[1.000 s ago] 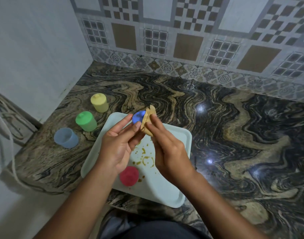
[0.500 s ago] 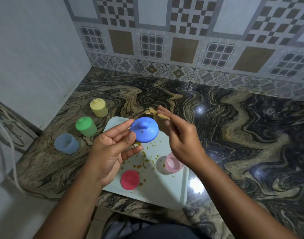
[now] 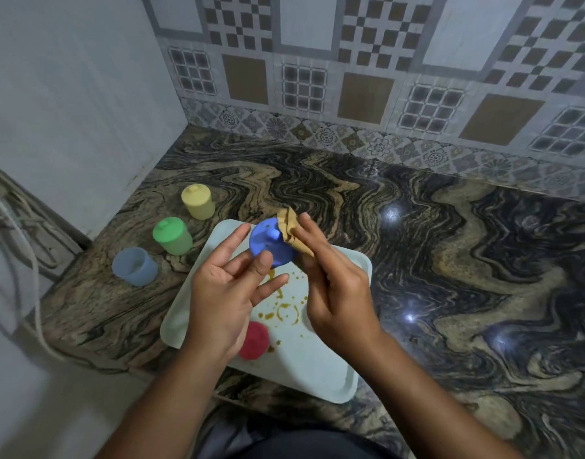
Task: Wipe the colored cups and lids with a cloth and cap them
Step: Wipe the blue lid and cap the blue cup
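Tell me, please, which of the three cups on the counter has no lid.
The blue cup, leftmost, stands open; the green cup and yellow cup are both capped.

marble counter [image 3: 450,260] | yellow cup [image 3: 198,202] | green cup [image 3: 172,235] | blue cup [image 3: 134,266] | tray [image 3: 317,376]

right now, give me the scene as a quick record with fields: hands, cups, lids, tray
left hand: pinches blue lid
right hand: holds cloth at the lid's edge
capped: yellow cup, green cup, both on counter
uncapped: blue cup, on counter
tray: red lid, yellow stains
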Tool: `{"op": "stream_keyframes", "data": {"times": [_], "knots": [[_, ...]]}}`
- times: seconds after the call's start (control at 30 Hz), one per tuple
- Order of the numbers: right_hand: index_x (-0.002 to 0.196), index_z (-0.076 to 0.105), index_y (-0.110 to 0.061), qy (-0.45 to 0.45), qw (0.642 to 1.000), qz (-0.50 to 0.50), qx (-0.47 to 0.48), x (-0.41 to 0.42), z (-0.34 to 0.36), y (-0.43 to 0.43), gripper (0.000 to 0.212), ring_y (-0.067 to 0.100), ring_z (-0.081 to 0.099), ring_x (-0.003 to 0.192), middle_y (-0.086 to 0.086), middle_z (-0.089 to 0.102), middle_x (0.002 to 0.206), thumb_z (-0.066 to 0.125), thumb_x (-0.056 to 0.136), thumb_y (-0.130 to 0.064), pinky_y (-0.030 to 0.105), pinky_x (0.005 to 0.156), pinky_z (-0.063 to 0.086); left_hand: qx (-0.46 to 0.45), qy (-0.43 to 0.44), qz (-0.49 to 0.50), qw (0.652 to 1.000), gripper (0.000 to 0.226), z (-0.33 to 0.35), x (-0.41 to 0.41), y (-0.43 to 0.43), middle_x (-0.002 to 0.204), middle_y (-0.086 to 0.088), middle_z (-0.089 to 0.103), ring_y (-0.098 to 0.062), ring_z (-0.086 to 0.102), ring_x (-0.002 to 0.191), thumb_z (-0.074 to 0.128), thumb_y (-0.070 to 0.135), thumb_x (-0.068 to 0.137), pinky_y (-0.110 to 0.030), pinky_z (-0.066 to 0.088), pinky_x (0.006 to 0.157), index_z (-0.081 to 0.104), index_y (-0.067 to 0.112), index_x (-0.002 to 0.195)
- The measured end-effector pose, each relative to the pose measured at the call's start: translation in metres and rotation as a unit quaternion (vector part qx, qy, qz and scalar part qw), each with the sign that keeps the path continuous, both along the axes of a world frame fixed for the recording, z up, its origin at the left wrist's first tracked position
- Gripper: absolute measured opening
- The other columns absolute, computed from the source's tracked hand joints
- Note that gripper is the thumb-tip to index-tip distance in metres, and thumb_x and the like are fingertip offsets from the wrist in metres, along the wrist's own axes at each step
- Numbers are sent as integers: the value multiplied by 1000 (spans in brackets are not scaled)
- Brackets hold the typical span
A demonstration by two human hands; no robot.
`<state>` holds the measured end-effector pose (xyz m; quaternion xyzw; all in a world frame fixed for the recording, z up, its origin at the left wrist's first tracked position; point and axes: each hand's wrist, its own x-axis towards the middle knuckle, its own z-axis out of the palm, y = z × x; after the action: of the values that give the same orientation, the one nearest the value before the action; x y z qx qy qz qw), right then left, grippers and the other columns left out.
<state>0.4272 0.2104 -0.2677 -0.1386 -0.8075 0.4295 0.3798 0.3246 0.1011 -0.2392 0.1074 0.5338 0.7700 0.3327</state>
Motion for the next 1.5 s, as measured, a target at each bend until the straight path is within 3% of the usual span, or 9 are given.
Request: {"op": "stream_keyframes", "data": {"times": [0.17, 0.53, 0.77, 0.87, 1.03, 1.13, 1.27, 1.37, 1.5], "knots": [[138, 54, 10, -1, 993, 32, 115, 10, -7, -5, 40, 26, 45, 146, 24, 44, 155, 50, 99, 10, 31, 114, 43, -6, -19, 29, 999, 60, -1, -6, -5, 98, -7, 79, -14, 76, 85, 79, 27, 60, -25, 59, 64, 65, 15, 117], [133, 58, 11, 1, 991, 50, 124, 0, -3, 19, 38, 25, 51, 141, 25, 52, 147, 44, 97, 13, 39, 108, 51, -26, -3, -43, 999, 74, -3, -11, -25, 106, -4, 78, -11, 73, 85, 99, 54, 36, -22, 56, 55, 81, 27, 103], [135, 61, -21, -9, 981, 62, -182, 5, 4, -1, 36, 9, 55, 136, -5, 65, 140, 46, 105, -11, 38, 115, 45, -23, -35, 33, 999, 96, -4, -9, -21, 98, -2, 78, -7, 72, 79, 100, 55, 30, -21, 56, 54, 69, 17, 113], [138, 60, -21, -3, 974, 50, -223, 7, 5, -15, 37, 8, 55, 136, -8, 64, 140, 45, 106, -14, 30, 112, 46, -15, -32, 50, 998, 84, -9, 0, -19, 100, -2, 78, -10, 74, 87, 98, 54, 36, -26, 59, 59, 74, 23, 110], [141, 59, -20, 9, 962, 59, -267, 5, 3, -16, 38, 12, 57, 135, -4, 63, 143, 44, 106, -16, 43, 108, 52, -15, 10, 31, 999, 80, -9, 16, -13, 108, -2, 78, -15, 75, 93, 83, 25, 61, -30, 62, 67, 54, 28, 135], [141, 59, -22, 6, 974, 24, -224, 7, 1, -11, 39, 11, 49, 142, -5, 59, 147, 46, 105, -16, 47, 114, 46, -14, 19, 43, 999, 68, -8, 12, -11, 102, -4, 79, -15, 75, 86, 73, 12, 70, -28, 62, 65, 54, 22, 135], [141, 55, -5, 28, 999, -5, -40, 13, 3, -8, 42, 12, 45, 145, 12, 51, 152, 44, 102, 3, 23, 114, 41, -13, 23, 45, 999, 55, -5, 4, -14, 98, -7, 79, -15, 75, 82, 71, 10, 74, -26, 60, 61, 59, 16, 127], [140, 55, 4, 4, 997, 37, 62, 14, -4, -13, 40, 19, 46, 145, 18, 45, 155, 46, 101, 5, 28, 112, 45, -14, 39, 18, 999, 45, -3, 4, -15, 102, -4, 79, -12, 75, 87, 68, 10, 76, -25, 60, 62, 63, 23, 119], [139, 55, 6, 4, 997, 38, 73, 10, -10, -7, 42, 22, 46, 145, 21, 46, 154, 48, 98, 10, 31, 112, 46, -12, 37, -31, 999, 51, -1, 1, -19, 111, -7, 77, -15, 75, 92, 69, 9, 78, -27, 61, 62, 61, 17, 128]]}}
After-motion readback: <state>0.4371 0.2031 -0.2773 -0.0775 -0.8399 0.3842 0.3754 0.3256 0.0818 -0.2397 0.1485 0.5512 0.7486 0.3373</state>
